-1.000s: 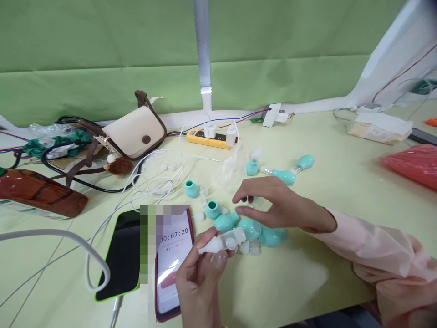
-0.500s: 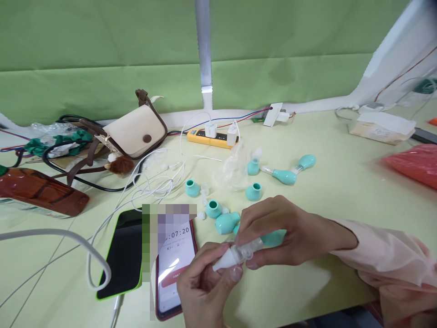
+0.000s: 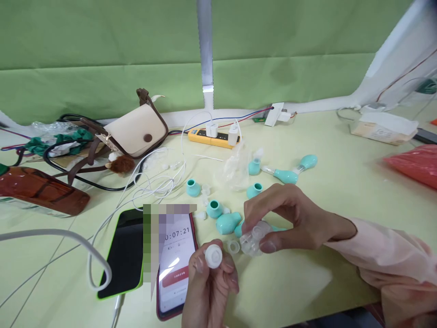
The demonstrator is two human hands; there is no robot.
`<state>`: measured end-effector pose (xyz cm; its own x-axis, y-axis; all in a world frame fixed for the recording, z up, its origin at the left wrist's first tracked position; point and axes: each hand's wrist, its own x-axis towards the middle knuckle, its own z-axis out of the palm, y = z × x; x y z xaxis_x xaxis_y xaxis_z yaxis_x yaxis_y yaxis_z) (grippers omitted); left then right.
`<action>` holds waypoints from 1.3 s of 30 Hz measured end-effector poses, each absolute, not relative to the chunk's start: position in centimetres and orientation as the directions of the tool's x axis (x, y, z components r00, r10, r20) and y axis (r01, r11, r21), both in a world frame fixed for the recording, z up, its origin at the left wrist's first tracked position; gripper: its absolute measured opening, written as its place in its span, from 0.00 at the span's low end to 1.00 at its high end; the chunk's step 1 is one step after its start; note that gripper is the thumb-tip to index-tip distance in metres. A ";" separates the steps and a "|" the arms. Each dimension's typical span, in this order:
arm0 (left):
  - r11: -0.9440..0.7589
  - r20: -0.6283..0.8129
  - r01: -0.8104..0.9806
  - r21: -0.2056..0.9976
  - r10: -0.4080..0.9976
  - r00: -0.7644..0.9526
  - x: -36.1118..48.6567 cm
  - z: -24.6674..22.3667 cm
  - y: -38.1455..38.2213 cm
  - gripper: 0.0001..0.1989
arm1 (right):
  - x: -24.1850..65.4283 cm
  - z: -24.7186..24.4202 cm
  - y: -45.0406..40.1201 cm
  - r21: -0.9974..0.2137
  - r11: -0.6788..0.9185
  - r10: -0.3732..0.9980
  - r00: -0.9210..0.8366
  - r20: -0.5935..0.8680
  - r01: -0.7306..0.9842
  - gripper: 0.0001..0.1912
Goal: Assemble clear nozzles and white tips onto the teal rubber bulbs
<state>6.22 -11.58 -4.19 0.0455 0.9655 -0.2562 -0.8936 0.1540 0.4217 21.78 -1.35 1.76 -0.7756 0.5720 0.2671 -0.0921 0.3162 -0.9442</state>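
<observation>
White plastic fitting (image 3: 213,256), round end toward camera, pinched between thumb and fingertips of left hand (image 3: 206,288), off the counter (image 3: 327,282). Right hand (image 3: 309,223): thumb and index bent and apart, clear plastic parts (image 3: 254,239) between; cannot tell whether gripped or merely touched, nor how many. Between both hands, one loose clear ring-ended piece (image 3: 233,246).

Progress, judged from the layout: three units apparently joined, all at far side of group. One upright tipped bulb (image 3: 254,167), translucent tip on top; two tubed bulbs (image 3: 286,176), lying roughly in line, clear tube at each neck. Apparently left to join: white fitting in hand, separate from clear parts; three open-mouthed bulbs (image 3: 214,209), upright, nothing in necks; one lying bulb (image 3: 228,223), no tube visible.

Count, teal bulbs: seven in good view, at least one more partly hidden beside right hand. Small loose pieces (image 3: 205,189) among bulbs: about four, overlapping.

Farther out: two phones, one black-screened (image 3: 119,255), one red-cased (image 3: 174,278) with timer running digits 07:21, leading part masked. One yellow power strip (image 3: 212,139), two white chargers (image 3: 211,129). One cream handbag (image 3: 133,132), one amber bottle (image 3: 44,189).
</observation>
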 end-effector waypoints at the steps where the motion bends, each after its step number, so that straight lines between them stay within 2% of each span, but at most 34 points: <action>1: 0.156 -0.254 -0.901 0.404 0.966 0.053 6.2 -4.2 -11.6 0.08 | 21.8 1.7 -1.3 -0.946 0.313 0.577 -0.774 0.261 -0.086 0.09; 6: 0.172 -0.330 -0.905 0.390 0.943 0.037 6.3 -3.9 -11.6 0.07 | 21.7 1.8 -1.3 -0.937 0.341 0.567 -0.779 0.268 -0.074 0.08; 8: 0.124 -0.355 -0.857 0.500 0.932 -0.072 6.6 -3.9 -11.8 0.09 | 21.7 1.9 -1.4 -0.901 0.431 0.567 -0.761 0.315 -0.051 0.07; 9: 0.059 -0.339 -0.778 0.626 0.919 -0.203 6.7 -4.0 -12.0 0.09 | 21.8 1.9 -1.4 -0.861 0.509 0.571 -0.741 0.355 -0.021 0.06; 10: -0.027 -0.262 -0.608 0.793 0.886 -0.381 6.9 -4.1 -12.2 0.08 | 21.8 1.8 -1.4 -0.801 0.597 0.572 -0.717 0.400 0.030 0.06; 11: -0.103 -0.113 -0.347 0.932 0.826 -0.552 7.0 -4.2 -12.5 0.08 | 21.9 1.8 -1.3 -0.723 0.684 0.566 -0.697 0.440 0.098 0.06; 12: -0.150 0.077 -0.054 0.987 0.748 -0.659 7.0 -4.3 -12.8 0.07 | 22.0 1.7 -1.2 -0.632 0.754 0.555 -0.689 0.466 0.180 0.06; 13: -0.162 0.260 0.205 0.965 0.685 -0.680 7.0 -4.4 -13.1 0.07 | 22.2 1.6 -1.0 -0.537 0.802 0.544 -0.693 0.474 0.262 0.06; 14: -0.155 0.393 0.393 0.907 0.649 -0.651 6.8 -4.5 -13.2 0.08 | 22.3 1.5 -0.8 -0.449 0.827 0.539 -0.708 0.457 0.340 0.06; 16: -0.144 0.557 0.645 0.750 0.663 -0.500 6.3 -4.9 -13.1 0.09 | 22.6 1.1 -0.3 -0.305 0.829 0.556 -0.745 0.369 0.468 0.07; 19: -0.187 0.625 0.889 0.417 0.769 -0.132 5.2 -6.0 -12.2 0.10 | 22.8 0.7 0.3 -0.174 0.795 0.607 -0.768 0.204 0.581 0.08; 20: -0.206 0.604 0.920 0.333 0.796 -0.040 4.9 -6.4 -11.9 0.11 | 22.8 0.6 0.4 -0.150 0.785 0.619 -0.768 0.165 0.601 0.08; 22: -0.225 0.559 0.944 0.240 0.827 0.055 4.5 -7.0 -11.5 0.12 | 22.7 0.5 0.7 -0.127 0.771 0.636 -0.761 0.126 0.624 0.07; 32: -0.232 0.525 0.946 0.225 0.847 0.083 5.1 -7.3 -11.4 0.12 | 22.8 -0.5 2.3 -0.142 0.763 0.645 -0.759 0.094 0.631 0.09; 39: -0.272 0.504 0.934 0.233 0.855 0.123 5.0 -7.3 -11.1 0.10 | 24.2 1.0 3.5 -0.143 0.689 0.724 -0.665 0.183 0.710 0.07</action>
<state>5.03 -11.15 -7.25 0.1233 0.8547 0.5043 0.9336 -0.2721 0.2330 24.17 3.46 1.02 -0.6653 0.7238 0.1832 0.7104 0.6891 -0.1428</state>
